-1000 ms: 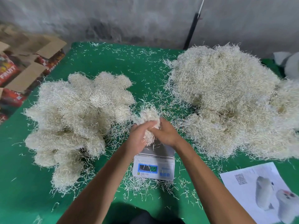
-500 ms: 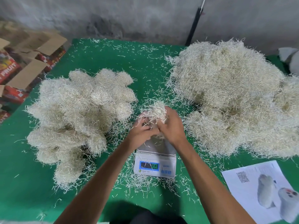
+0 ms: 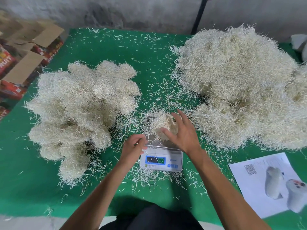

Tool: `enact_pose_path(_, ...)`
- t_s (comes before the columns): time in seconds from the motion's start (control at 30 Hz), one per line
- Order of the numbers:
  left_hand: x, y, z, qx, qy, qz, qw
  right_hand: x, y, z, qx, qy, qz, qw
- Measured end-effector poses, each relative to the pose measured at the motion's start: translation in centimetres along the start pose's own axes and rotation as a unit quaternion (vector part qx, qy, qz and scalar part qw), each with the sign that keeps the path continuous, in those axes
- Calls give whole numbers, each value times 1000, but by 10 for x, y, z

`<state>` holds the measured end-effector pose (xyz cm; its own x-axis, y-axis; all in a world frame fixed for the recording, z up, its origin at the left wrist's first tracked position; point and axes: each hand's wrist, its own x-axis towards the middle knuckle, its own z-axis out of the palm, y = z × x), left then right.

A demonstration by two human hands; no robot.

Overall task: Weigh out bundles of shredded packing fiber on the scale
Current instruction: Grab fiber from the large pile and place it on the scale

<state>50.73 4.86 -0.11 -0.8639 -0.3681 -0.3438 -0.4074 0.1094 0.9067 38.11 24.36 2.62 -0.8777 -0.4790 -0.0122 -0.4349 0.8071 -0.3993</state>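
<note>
Fiber piles (image 3: 240, 87) flank scale (image 3: 162, 156), reading blurred.

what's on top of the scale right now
A small bundle of shredded fiber sits on the scale platform, with loose strands around it. The right hand hides the bundle's right side; the display digits are too blurred to read.

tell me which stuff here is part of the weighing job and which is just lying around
Part of the job:
scale
fiber bundle on the scale
big loose fiber heap
pile of finished bundles
left hand, right hand

Lying about:
printed sheet
cardboard boxes
black pole
</note>
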Motion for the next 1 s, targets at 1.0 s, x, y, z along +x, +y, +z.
enact_pose_path(1.0,12,-2,-25,-109,111,39,987,-49,6,14,324,124,204,915)
